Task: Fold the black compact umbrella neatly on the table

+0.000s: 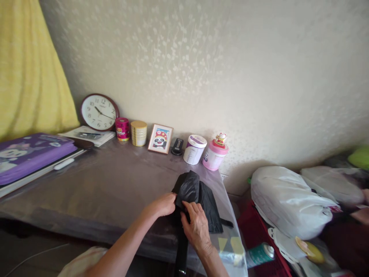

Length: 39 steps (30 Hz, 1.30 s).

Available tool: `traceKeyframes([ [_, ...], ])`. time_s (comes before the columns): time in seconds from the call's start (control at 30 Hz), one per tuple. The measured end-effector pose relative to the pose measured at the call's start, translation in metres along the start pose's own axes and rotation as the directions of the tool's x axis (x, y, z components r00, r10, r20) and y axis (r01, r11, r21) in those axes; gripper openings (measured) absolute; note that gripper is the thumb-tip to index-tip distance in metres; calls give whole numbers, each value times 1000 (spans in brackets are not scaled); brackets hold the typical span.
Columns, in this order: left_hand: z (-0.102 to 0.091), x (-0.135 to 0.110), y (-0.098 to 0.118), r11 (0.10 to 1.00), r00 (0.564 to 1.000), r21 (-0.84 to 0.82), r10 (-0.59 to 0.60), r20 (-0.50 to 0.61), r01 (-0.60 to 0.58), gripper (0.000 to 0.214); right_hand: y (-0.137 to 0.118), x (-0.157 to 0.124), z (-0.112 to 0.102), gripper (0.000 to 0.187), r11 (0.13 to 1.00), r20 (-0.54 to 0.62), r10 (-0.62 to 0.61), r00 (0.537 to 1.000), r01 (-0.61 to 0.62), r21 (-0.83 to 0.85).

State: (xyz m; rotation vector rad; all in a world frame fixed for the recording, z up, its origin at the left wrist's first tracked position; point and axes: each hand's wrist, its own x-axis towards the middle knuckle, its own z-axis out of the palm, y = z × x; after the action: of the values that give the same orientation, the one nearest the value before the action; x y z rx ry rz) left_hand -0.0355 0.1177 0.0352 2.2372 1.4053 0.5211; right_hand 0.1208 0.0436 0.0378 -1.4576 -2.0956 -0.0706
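A black folding umbrella [188, 188] lies near the right end of the table, its loose cloth partly bunched. Its dark handle [181, 254] points toward me past the table's front edge, and a short black strap [227, 222] sticks out to the right. My left hand [166, 204] is closed on the cloth at its left side; the fingertips are hidden behind the folds. My right hand [197, 225] is bent over the near part of the cloth, thumb and fingers gripping a fold.
Along the wall stand a clock [99, 111], a pink tin [122, 129], a yellow-lidded can [138, 133], a framed panda picture [160, 139] and two tubs [195, 150]. A purple case [34, 154] lies left. Right of the table are a white bag [288, 200] and a spray can [261, 254].
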Motion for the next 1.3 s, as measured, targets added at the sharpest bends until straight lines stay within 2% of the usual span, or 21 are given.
traceKeyframes([
  [0.07,-7,3,0,999,999,14,-36,-39,36,34,-4,-1,-3,31,1000,19,2,1000,-1,-11],
  [0.17,-15,6,9,996,984,39,-68,-164,75,43,-10,-4,-6,28,1000,63,-3,998,4,-3],
  [0.27,-13,7,30,999,975,50,28,-220,-17,41,-14,-7,-6,22,1000,111,-21,994,20,14],
  [0.33,-5,8,43,989,973,47,145,-182,-139,37,-15,-10,-2,20,999,123,-34,992,32,14],
  [0.43,12,13,54,956,954,14,294,-59,-293,36,-12,-14,4,23,998,89,-50,995,46,45],
  [0.53,23,23,54,943,943,-12,333,13,-333,36,-9,-17,5,25,992,52,-55,997,49,113],
  [0.7,30,42,44,947,948,19,320,6,-320,34,-10,-16,-1,27,979,64,-30,997,17,201],
  [0.87,39,57,36,962,963,71,266,-47,-262,32,-10,-15,-3,22,968,42,-20,999,9,251],
  [1.13,47,76,17,990,982,90,117,-146,-105,36,-10,-14,-4,25,958,49,-6,999,-9,287],
  [1.3,48,75,4,996,976,89,-5,-217,25,44,-10,-13,-3,25,957,47,-5,999,-9,289],
])
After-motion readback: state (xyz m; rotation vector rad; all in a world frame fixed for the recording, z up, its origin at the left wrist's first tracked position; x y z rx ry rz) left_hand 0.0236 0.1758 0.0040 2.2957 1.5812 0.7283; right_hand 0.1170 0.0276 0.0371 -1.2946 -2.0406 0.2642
